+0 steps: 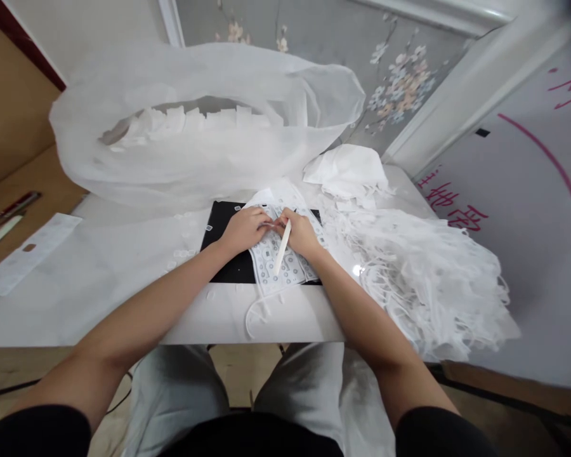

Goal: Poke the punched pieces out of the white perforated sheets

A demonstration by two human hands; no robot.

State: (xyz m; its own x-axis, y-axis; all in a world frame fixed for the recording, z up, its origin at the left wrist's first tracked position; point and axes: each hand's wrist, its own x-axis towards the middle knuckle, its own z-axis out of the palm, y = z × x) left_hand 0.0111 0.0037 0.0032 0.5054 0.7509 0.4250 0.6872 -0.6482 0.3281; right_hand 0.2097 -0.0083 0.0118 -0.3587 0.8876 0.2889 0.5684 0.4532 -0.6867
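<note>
A white sheet printed with rows of small grey ring shapes [266, 266] lies over a black mat [233, 270] in front of me. My left hand [247, 227] is closed at the sheet's upper part, its fingertips pinching the sheet or a small piece at it. Beside it, almost touching, my right hand [299, 231] is closed around a slim white stick-like tool [282, 247], which slants down toward me over the sheet. What lies between the fingertips is partly hidden. A thin white strip [248, 320] curls below the sheet's near edge.
At the back stands a big translucent plastic bag [195, 158] with stacked white pieces inside. A heap of tangled white strips [423, 273] covers the right side, a white bundle [347, 168] behind it. Small clear offcuts [183, 254] lie left. A white cut-out strip [31, 254] is farther left.
</note>
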